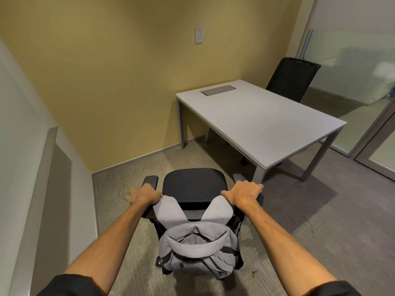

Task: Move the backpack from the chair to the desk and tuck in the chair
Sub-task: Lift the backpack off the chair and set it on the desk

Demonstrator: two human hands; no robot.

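A grey backpack (196, 251) hangs behind the backrest of a black office chair (194, 184), with its two straps looped over the top of the backrest. My left hand (145, 195) grips the top of the left strap at the backrest's left corner. At the right corner, my right hand (243, 193) closes over the right strap. The chair faces away from me and stands apart from the white desk (256, 120), which is ahead to the right. The backrest itself is mostly hidden by the bag and my arms.
A second black chair (292, 77) stands behind the desk's far side. A grey cable hatch (218, 90) is set into the desk top. A yellow wall is ahead, a white ledge (42, 189) on the left, and glass partitions (363, 82) on the right. Carpet surrounds the chair.
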